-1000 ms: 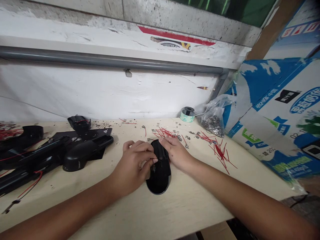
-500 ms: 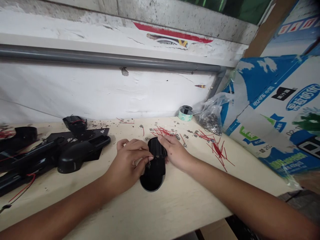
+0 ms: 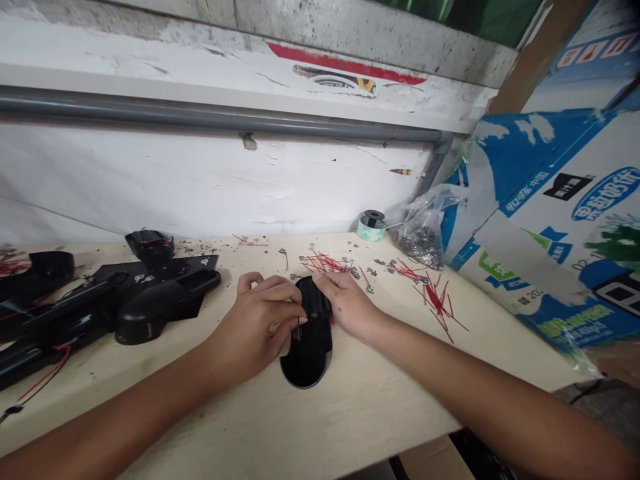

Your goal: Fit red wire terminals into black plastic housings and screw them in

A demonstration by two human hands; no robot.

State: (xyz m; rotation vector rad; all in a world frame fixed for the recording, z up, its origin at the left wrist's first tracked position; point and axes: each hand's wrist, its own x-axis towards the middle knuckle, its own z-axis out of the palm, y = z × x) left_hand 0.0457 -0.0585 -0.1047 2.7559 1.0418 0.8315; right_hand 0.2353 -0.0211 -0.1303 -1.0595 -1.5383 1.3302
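Barely moved: right hand (image 3: 350, 307) still clamps the black shell (image 3: 307, 363), left hand (image 3: 267, 319) still pinched at its side, well apart from the table's near edge (image 3: 390, 453).

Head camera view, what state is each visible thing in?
Open black shell, hollow side up
Left hand, fingers pinched over that shell
Right hand, holding that shell's far end
Black shell at left, rounded side up
Red wires, loose, scattered
Clear plastic bag, partly filled with metal parts
Tape roll, flat, black spool on top
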